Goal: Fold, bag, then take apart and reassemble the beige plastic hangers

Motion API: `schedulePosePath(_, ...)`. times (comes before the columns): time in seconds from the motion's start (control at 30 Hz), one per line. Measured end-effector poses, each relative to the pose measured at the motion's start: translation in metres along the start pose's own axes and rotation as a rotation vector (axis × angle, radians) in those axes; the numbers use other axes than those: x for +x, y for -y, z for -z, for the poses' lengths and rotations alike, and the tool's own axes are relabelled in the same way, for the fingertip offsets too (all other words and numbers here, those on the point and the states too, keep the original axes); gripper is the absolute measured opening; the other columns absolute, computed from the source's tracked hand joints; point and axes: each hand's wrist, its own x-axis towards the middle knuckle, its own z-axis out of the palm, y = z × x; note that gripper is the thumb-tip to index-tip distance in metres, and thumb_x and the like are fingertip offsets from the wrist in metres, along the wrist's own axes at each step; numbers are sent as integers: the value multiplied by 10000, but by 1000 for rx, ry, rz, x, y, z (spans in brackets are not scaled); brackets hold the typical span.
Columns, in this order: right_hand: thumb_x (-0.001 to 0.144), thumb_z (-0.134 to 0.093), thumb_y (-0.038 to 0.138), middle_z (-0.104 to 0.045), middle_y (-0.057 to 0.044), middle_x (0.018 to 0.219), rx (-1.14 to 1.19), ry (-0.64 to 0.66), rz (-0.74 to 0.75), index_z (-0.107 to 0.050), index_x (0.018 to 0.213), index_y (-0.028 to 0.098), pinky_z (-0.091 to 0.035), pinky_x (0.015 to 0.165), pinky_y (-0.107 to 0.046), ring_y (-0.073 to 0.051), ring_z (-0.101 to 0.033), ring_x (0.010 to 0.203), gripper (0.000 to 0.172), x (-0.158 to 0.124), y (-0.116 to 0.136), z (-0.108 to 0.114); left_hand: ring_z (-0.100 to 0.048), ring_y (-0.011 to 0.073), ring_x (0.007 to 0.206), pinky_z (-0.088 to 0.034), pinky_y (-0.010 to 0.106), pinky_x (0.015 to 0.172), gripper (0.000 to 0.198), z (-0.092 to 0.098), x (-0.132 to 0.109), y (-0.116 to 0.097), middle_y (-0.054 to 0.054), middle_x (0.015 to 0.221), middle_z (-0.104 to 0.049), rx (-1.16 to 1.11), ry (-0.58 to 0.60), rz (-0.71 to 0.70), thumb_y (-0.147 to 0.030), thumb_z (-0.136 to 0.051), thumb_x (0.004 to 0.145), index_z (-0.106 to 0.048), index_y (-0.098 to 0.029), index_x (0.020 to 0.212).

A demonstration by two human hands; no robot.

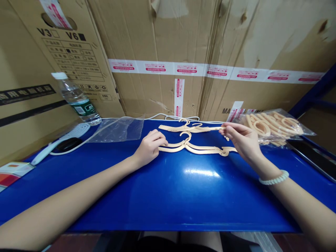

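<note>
Two cream plastic hangers [202, 149] lie close together in the middle of the blue table, hooks pointing away from me. My left hand [151, 147] is closed at their left end, its fingertips curled around the tip. Farther back lies another pair of flat cream hangers [181, 129] with two hooks. At the right end of that pair, my right hand [243, 140] pinches the hanger tip between thumb and fingers. The right end of the near hangers passes close to this hand's palm. Small cream pieces [226, 138] show just below the fingertips.
A clear bag of folded cream hanger parts [275, 126] sits at the right, beside a dark phone-like slab [312, 157]. On the left are a water bottle [81, 101], a hairbrush [63, 138], a black mouse-like object [68, 144] and an empty plastic bag [118, 129]. Cardboard boxes [157, 94] stand behind.
</note>
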Motion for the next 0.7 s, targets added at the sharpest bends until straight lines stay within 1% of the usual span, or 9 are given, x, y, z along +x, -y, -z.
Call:
schedulePosePath(0.13,705,-879,396,-787,-41,836,-40,20,87,-797,920,237,-622,805,-335,-198,-750,767,280,0,2,2,-548,193,785,-467,341,720,410,3,3,-4,55,824,-646,-16,-26,19,83,-376,689,-672,-178,800)
schedulePosePath(0.27,757,-844,384,-784,-40,856,-159,31,197,-793,940,245,-628,807,-370,-213,-745,778,235,-1,5,3,-552,186,767,-474,343,721,407,6,6,-7,46,801,-653,-51,-67,34,77,-385,713,-680,-191,794)
schedulePosePath(0.33,776,-831,367,-781,-41,882,-204,40,245,-792,947,245,-627,812,-363,-209,-742,790,214,-3,8,2,-552,185,763,-474,343,716,408,7,7,-9,47,794,-658,-70,-90,25,78,-385,726,-686,-188,797)
schedulePosePath(0.5,804,-812,324,-776,-36,902,-233,32,316,-795,937,252,-626,813,-343,-196,-736,789,152,-6,13,-2,-543,187,772,-465,337,700,421,12,9,-12,47,799,-660,-69,-143,20,79,-377,766,-697,-188,829)
schedulePosePath(0.6,812,-807,320,-773,-36,905,-238,48,322,-795,942,255,-630,828,-359,-199,-736,794,146,-9,14,-5,-557,195,819,-477,350,747,434,15,12,-18,50,853,-659,-24,-192,54,73,-381,784,-697,-195,913)
schedulePosePath(0.7,815,-805,343,-768,-49,942,-214,100,316,-792,902,245,-634,855,-386,-212,-738,824,132,-12,14,-8,-586,223,942,-487,391,849,364,15,15,-25,78,990,-656,33,-253,122,16,-441,837,-652,-182,1059)
